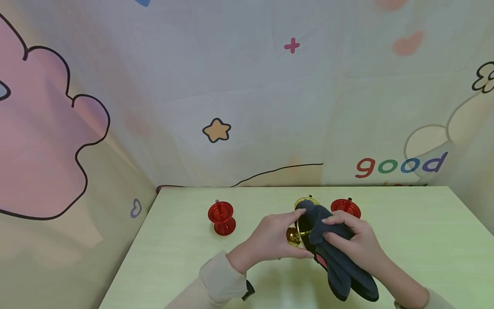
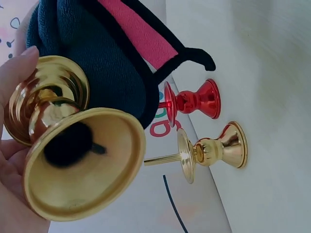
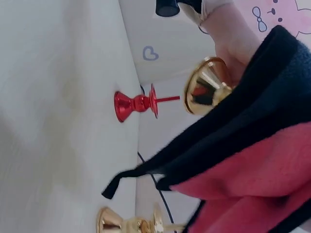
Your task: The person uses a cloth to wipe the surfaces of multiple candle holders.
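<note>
My left hand (image 1: pixel 272 238) holds a gold candlestick (image 2: pixel 82 165) by its dish, thumb on one side and fingers on the other. Its hollow foot points toward the left wrist camera. A dark blue-grey cloth (image 1: pixel 339 257), with a pink side (image 3: pixel 252 170) and black edging, covers part of the dish. My right hand (image 1: pixel 356 240) pinches the cloth against the candlestick. In the head view the cloth's folded ends hang toward the near side. The right hand's fingers are mostly hidden in the right wrist view.
One red candlestick (image 1: pixel 222 218) stands upright on the left of the pale table (image 1: pixel 173 257). Another red candlestick (image 1: pixel 346 207) stands behind the right hand. Beside it stands a second gold candlestick (image 2: pixel 209 152), partly hidden in the head view. A printed backdrop (image 1: pixel 251 94) rises behind the table.
</note>
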A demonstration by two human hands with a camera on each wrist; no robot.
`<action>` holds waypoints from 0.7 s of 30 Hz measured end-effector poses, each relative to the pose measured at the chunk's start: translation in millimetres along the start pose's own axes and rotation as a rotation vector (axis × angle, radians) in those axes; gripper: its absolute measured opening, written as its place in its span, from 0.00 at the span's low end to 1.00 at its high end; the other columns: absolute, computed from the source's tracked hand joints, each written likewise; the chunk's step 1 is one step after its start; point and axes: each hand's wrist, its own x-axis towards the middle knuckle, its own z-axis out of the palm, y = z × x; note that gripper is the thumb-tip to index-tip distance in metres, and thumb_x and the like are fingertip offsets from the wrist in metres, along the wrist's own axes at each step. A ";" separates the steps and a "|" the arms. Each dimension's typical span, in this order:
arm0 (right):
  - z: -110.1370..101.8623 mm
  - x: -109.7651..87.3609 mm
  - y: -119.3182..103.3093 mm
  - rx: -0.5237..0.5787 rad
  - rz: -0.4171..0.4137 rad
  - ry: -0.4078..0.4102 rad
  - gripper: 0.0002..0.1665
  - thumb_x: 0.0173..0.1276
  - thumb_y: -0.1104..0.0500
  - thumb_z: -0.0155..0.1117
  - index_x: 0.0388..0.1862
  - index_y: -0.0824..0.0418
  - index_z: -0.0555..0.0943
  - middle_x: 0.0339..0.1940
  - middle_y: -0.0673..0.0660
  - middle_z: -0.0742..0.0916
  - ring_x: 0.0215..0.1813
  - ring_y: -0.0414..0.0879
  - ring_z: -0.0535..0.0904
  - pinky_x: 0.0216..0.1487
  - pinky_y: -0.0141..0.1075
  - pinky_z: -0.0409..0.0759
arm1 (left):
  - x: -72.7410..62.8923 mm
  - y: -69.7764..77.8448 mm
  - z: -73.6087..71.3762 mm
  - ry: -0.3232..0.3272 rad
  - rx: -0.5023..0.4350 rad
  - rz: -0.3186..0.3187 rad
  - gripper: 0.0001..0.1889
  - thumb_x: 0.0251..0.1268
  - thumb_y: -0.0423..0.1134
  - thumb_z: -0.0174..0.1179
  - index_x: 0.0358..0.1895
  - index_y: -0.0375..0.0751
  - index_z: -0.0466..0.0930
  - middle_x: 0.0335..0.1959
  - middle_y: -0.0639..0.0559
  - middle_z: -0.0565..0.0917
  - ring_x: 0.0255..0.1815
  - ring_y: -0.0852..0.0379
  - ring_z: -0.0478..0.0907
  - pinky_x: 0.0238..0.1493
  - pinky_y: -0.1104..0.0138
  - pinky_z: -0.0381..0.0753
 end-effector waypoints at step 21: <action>-3.0 26.3 -19.0 -0.576 -0.446 -0.055 0.23 0.64 0.40 0.45 0.33 0.51 0.84 0.35 0.54 0.81 0.37 0.46 0.74 0.36 0.34 0.74 | -2.1 15.0 5.1 0.230 0.392 0.030 0.44 0.36 0.61 0.66 0.57 0.35 0.68 0.51 0.49 0.79 0.50 0.60 0.76 0.43 0.73 0.77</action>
